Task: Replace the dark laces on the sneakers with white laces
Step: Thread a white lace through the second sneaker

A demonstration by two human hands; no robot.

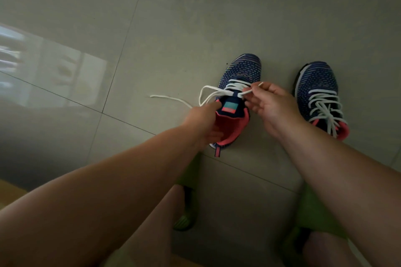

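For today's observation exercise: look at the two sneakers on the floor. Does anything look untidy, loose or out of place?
Yes. On the left sneaker one end of the white lace trails loose across the floor tiles, while the right hand pinches the other end. The right sneaker is fully laced, but its ends lie untied.

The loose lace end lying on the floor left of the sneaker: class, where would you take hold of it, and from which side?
Pinch the loose lace end at its tip, from above. It lies flat on the floor tiles, free and uncovered, trailing left of the sneaker, so probably nothing blocks a downward pinch.
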